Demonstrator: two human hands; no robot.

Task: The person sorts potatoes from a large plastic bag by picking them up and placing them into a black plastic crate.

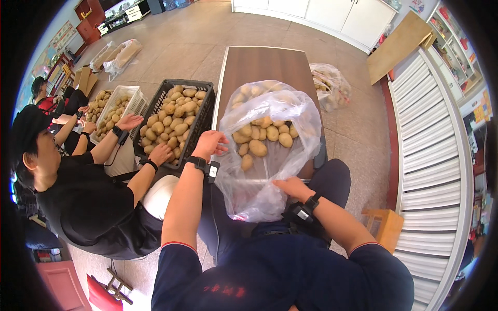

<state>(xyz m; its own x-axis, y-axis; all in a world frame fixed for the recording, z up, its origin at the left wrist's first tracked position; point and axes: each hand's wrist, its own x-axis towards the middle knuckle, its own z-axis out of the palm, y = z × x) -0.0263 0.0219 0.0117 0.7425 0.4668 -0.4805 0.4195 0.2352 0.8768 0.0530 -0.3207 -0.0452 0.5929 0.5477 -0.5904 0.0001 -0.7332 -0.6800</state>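
Note:
A clear plastic bag (306, 122) lies spread with its mouth open on a brown table, its near part hanging over the front edge. Several potatoes (258, 147) rest loose inside it, and more show through the film at the far end. My left hand (209, 145) is at the bag's left rim, fingers bent around the film. On the near right side, my right hand (294, 187) pinches the rim between thumb and fingers. Both wrists wear black bands with small devices.
Left of the brown table (259, 62) stands a black crate (207, 101) of potatoes, with a co-worker's hands over it. Beyond is a white crate (139, 98). Another potato bag (332, 85) sits on the floor at right, near a white radiator (428, 150) and wooden stool (390, 228).

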